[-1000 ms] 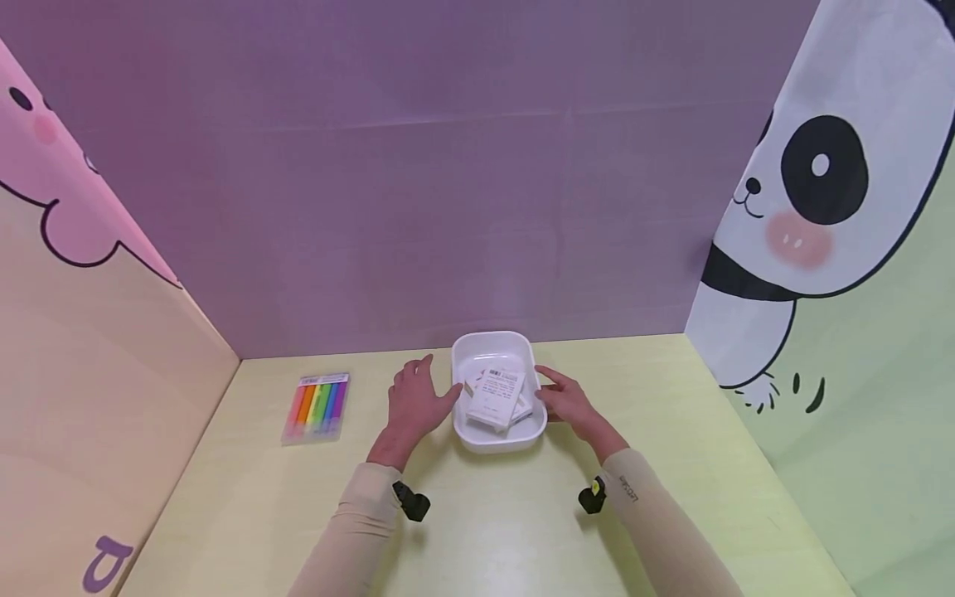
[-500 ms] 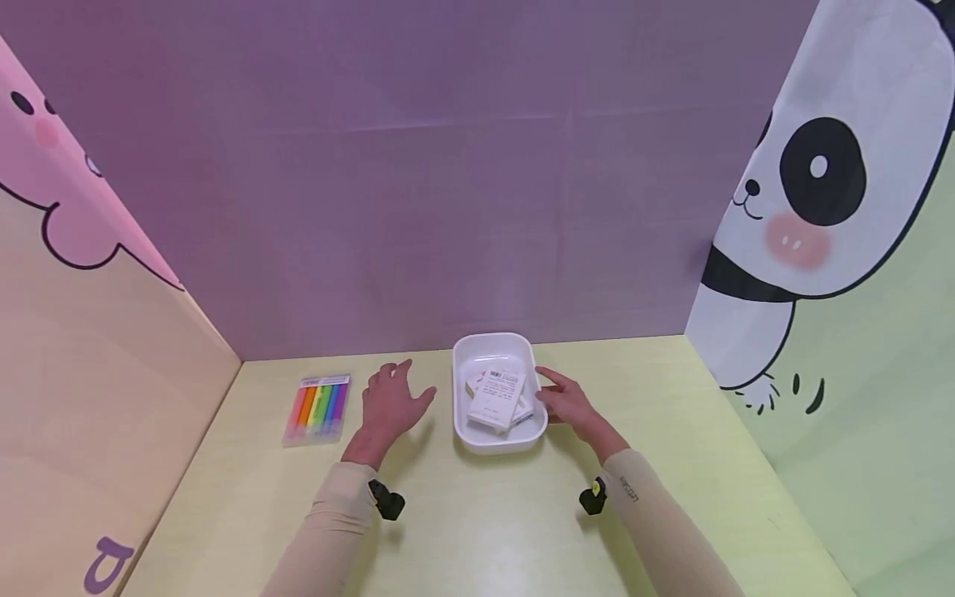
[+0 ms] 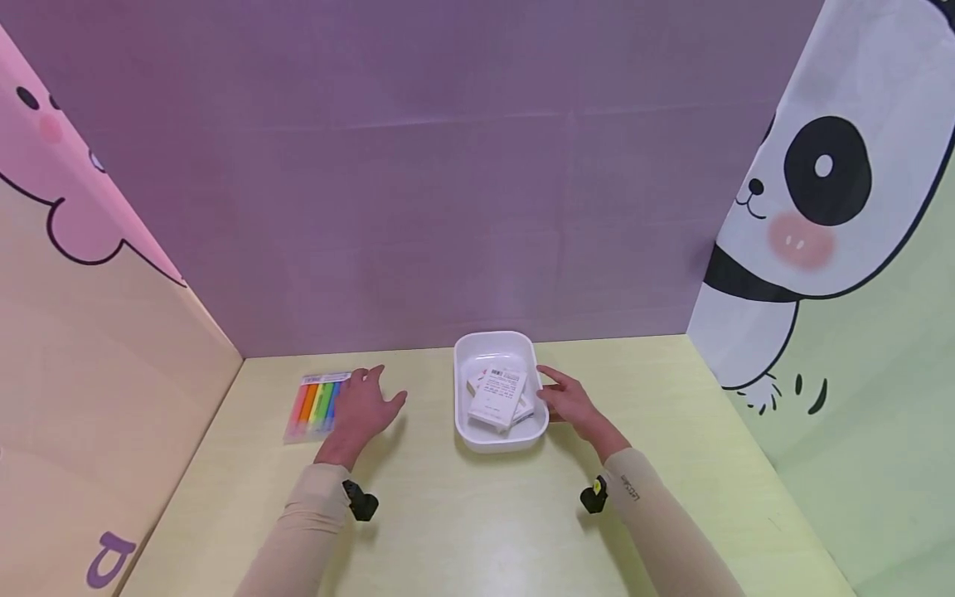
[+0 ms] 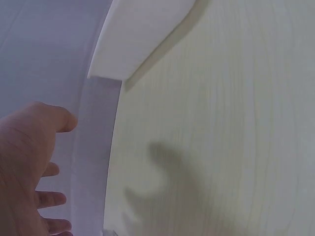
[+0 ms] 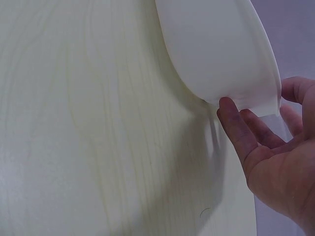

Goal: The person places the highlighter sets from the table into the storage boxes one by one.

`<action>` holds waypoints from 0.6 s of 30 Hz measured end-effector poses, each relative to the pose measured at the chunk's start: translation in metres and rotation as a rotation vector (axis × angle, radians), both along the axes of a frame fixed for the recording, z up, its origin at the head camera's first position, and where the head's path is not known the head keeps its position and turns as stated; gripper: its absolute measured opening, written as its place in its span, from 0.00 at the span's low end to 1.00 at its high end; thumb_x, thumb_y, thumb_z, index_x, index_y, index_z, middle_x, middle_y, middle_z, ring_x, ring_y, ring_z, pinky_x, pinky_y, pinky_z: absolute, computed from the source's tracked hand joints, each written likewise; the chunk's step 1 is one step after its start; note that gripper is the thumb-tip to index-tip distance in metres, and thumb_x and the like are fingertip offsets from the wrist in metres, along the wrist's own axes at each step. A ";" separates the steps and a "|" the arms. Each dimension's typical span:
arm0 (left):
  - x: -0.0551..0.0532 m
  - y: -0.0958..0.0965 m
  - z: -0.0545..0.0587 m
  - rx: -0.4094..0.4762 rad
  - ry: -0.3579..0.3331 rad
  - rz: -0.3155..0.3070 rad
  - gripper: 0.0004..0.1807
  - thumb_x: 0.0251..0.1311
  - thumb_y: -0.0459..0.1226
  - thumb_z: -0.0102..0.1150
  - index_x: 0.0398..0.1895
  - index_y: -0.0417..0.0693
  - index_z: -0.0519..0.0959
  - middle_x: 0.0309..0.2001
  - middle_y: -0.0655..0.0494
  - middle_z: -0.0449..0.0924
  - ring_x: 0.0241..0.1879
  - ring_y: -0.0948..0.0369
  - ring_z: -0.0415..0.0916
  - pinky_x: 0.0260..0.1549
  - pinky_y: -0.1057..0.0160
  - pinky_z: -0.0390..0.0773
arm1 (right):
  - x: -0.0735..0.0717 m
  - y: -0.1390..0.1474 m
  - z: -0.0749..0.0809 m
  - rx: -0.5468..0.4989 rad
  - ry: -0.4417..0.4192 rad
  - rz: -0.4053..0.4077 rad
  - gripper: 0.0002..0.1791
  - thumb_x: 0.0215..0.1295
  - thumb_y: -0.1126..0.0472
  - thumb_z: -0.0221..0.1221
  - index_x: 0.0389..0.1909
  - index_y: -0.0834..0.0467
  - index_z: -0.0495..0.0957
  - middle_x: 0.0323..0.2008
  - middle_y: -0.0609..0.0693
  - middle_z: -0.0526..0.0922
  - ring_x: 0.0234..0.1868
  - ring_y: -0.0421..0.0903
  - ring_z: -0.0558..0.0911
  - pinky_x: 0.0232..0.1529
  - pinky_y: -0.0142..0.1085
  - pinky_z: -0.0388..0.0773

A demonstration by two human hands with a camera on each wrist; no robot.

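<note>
A white plastic tray (image 3: 470,435) stands near the back of the table, holding small white boxes (image 3: 497,398) with printed text, one lying across another. At its right side my right hand (image 3: 570,402) holds the rim; in the right wrist view, fingertips (image 5: 228,103) meet the outer wall while another digit reaches the rim's edge. My left hand (image 3: 366,412), thumb and fingers spread, is by a flat clear pack of coloured markers (image 3: 313,406) and overlaps its right edge in the head view. Nothing shows in that hand in the left wrist view.
The pale wooden table (image 3: 477,531) meets a purple backdrop (image 3: 448,207) right behind the tray. Side panels with printed animals, a panda (image 3: 806,274) at right and a pink figure (image 3: 82,207) at left, border the table.
My left hand has moved left, away from the tray's left side to the marker pack. My right hand, the tray and the boxes stay where they were.
</note>
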State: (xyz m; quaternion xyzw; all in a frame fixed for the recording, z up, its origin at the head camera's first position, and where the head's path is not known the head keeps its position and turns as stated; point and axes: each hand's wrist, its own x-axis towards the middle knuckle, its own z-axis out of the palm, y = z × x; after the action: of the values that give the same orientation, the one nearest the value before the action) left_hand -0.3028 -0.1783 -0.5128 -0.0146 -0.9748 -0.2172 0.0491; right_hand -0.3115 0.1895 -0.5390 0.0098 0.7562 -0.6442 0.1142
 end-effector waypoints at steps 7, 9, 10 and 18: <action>0.004 -0.020 0.000 -0.013 -0.043 0.026 0.39 0.63 0.52 0.54 0.69 0.34 0.61 0.63 0.29 0.60 0.59 0.33 0.60 0.56 0.34 0.62 | -0.002 0.000 -0.004 -0.003 -0.002 -0.013 0.31 0.68 0.65 0.55 0.72 0.53 0.63 0.57 0.66 0.74 0.44 0.53 0.82 0.39 0.46 0.82; 0.006 -0.025 -0.001 -0.025 -0.060 0.045 0.39 0.63 0.52 0.53 0.69 0.35 0.61 0.63 0.30 0.60 0.60 0.32 0.59 0.56 0.32 0.60 | -0.002 0.001 -0.004 0.000 -0.004 -0.010 0.31 0.69 0.65 0.55 0.72 0.53 0.63 0.57 0.66 0.74 0.45 0.53 0.81 0.39 0.46 0.82; 0.007 -0.027 -0.002 -0.030 -0.065 0.051 0.39 0.63 0.53 0.53 0.69 0.35 0.62 0.63 0.30 0.60 0.59 0.31 0.59 0.55 0.32 0.59 | -0.002 0.001 -0.004 -0.001 -0.005 -0.011 0.31 0.69 0.65 0.55 0.72 0.52 0.63 0.57 0.66 0.74 0.45 0.53 0.81 0.39 0.46 0.82; 0.010 -0.043 -0.015 -0.082 -0.095 0.098 0.40 0.61 0.54 0.53 0.69 0.38 0.61 0.64 0.28 0.57 0.59 0.29 0.57 0.54 0.30 0.59 | -0.001 0.002 -0.003 -0.009 0.001 -0.009 0.31 0.69 0.65 0.55 0.72 0.53 0.63 0.56 0.67 0.74 0.44 0.53 0.81 0.39 0.46 0.82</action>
State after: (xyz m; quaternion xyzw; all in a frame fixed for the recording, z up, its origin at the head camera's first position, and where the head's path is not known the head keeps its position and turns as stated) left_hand -0.2929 -0.2212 -0.5277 0.0417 -0.9836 -0.1750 0.0129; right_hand -0.3126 0.1912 -0.5424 0.0123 0.7532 -0.6482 0.1113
